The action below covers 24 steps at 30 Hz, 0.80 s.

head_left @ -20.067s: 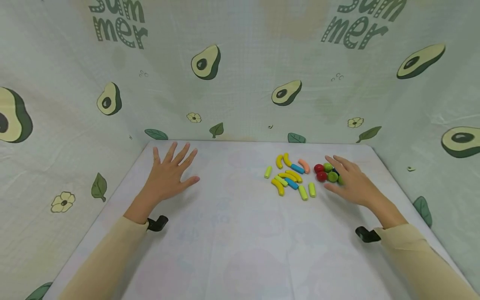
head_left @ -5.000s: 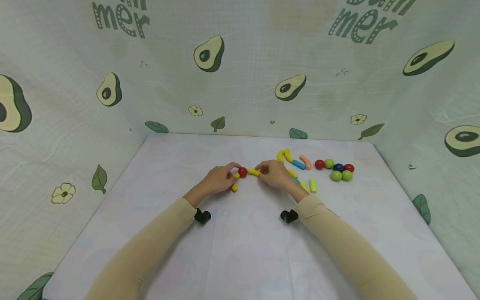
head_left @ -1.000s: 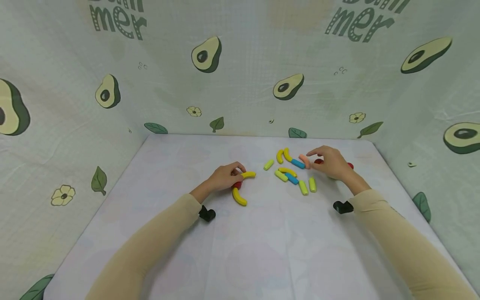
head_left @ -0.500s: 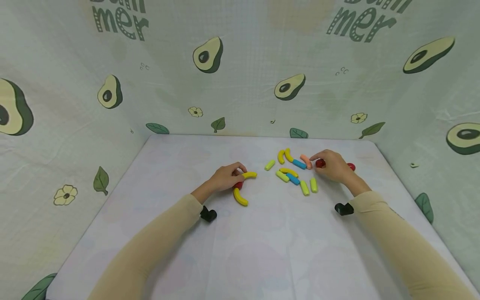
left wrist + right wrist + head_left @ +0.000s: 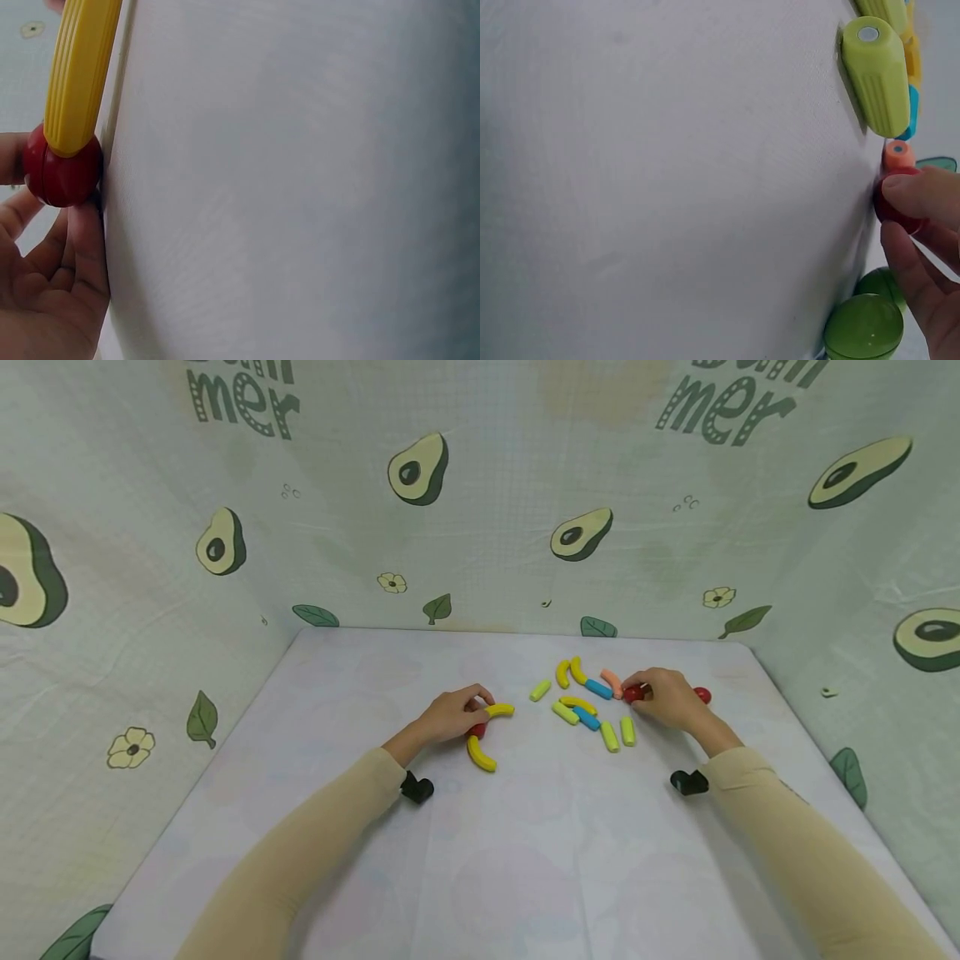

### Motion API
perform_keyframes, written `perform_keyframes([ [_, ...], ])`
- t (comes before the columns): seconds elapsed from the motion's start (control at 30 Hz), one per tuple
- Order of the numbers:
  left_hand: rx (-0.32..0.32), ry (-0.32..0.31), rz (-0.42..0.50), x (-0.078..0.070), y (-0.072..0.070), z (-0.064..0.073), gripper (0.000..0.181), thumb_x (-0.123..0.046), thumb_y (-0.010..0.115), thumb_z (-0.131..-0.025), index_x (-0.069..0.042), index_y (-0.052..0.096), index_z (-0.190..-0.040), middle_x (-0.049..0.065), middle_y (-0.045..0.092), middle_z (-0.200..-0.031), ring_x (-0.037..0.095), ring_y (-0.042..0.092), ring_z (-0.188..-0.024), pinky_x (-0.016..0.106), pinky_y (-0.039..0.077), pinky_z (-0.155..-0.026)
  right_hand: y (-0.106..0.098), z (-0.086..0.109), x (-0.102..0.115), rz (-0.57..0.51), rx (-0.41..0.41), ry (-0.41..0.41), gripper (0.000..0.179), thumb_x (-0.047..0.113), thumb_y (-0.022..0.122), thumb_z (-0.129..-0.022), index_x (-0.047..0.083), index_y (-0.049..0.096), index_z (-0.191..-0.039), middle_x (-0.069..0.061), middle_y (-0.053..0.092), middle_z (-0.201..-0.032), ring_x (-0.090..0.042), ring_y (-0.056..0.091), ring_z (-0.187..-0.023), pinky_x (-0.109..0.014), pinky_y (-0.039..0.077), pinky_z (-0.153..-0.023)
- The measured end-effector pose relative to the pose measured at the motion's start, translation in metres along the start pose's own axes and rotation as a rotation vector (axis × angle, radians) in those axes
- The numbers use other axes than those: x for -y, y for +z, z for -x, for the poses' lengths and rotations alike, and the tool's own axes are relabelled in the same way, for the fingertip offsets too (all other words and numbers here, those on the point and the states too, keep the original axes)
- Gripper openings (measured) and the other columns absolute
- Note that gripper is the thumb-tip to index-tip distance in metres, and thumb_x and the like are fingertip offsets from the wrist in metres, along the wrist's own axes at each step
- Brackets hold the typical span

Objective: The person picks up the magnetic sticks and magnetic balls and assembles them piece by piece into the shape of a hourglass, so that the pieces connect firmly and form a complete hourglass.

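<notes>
My left hand [image 5: 447, 717] grips a red ball [image 5: 64, 180] left of the table's middle. Two yellow curved rods [image 5: 482, 755] meet this ball, one pointing toward me and the other to the right. Farther right, my right hand [image 5: 670, 697] pinches a second red ball [image 5: 633, 693] between thumb and fingers, right beside an orange curved rod [image 5: 611, 682]. Green balls [image 5: 865, 328] sit close below the right fingers in the right wrist view; the hand hides them in the head view.
Between the hands lie yellow curved rods [image 5: 562, 674], blue straight rods [image 5: 598, 689] and several lime-green straight rods [image 5: 609, 737]. Another red ball [image 5: 702, 695] shows behind the right hand. A printed cloth [image 5: 480, 552] walls off the table's back and sides.
Both hands were spread apart at first, then worked together at the left ball. My right hand has since gone right and taken the second red ball, shifting it slightly left; my left hand stays.
</notes>
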<state>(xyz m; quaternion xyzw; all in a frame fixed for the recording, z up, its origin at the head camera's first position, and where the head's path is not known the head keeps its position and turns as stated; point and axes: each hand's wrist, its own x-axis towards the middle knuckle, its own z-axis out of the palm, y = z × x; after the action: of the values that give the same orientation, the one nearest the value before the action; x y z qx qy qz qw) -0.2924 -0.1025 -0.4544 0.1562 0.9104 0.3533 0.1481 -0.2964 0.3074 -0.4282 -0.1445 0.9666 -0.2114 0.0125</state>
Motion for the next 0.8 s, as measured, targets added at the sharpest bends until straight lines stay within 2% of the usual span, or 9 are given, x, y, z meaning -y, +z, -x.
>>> perform_keyframes([
  [0.27, 0.007, -0.001, 0.002, -0.001, -0.001, 0.000, 0.025, -0.033, 0.064, -0.105, -0.026, 0.063, -0.129, 0.005, 0.069, -0.119, 0.024, 0.063, -0.100, 0.032, 0.057, -0.087, -0.002, 0.000, 0.011, -0.008, -0.035, 0.004, 0.034, 0.004, 0.076, -0.096, -0.002, 0.071, -0.129, -0.024, 0.070, -0.122, -0.040, 0.065, -0.108, -0.057, 0.058, -0.096],
  [0.5, 0.016, -0.004, 0.010, 0.001, -0.001, -0.001, 0.024, -0.032, 0.064, -0.106, -0.026, 0.063, -0.129, 0.005, 0.069, -0.118, 0.022, 0.063, -0.098, 0.030, 0.057, -0.085, 0.000, 0.000, 0.041, -0.074, -0.054, -0.047, 0.038, 0.006, 0.078, -0.096, -0.001, 0.070, -0.133, -0.023, 0.071, -0.126, -0.040, 0.067, -0.110, -0.056, 0.059, -0.096],
  [0.67, 0.012, -0.004, 0.009, 0.001, -0.002, -0.001, 0.024, -0.032, 0.063, -0.106, -0.026, 0.063, -0.129, 0.005, 0.069, -0.118, 0.023, 0.063, -0.099, 0.031, 0.056, -0.085, 0.010, -0.001, 0.065, -0.130, -0.019, -0.074, 0.039, 0.012, 0.078, -0.098, 0.001, 0.070, -0.134, -0.020, 0.071, -0.126, -0.037, 0.069, -0.109, -0.052, 0.061, -0.095],
  [0.8, 0.011, -0.001, 0.004, 0.000, -0.001, 0.000, 0.025, -0.032, 0.063, -0.106, -0.026, 0.063, -0.129, 0.005, 0.069, -0.118, 0.023, 0.063, -0.100, 0.032, 0.056, -0.086, 0.022, -0.004, 0.077, -0.165, -0.002, -0.099, 0.039, 0.014, 0.079, -0.097, 0.001, 0.071, -0.133, -0.018, 0.072, -0.123, -0.033, 0.072, -0.106, -0.048, 0.062, -0.091],
])
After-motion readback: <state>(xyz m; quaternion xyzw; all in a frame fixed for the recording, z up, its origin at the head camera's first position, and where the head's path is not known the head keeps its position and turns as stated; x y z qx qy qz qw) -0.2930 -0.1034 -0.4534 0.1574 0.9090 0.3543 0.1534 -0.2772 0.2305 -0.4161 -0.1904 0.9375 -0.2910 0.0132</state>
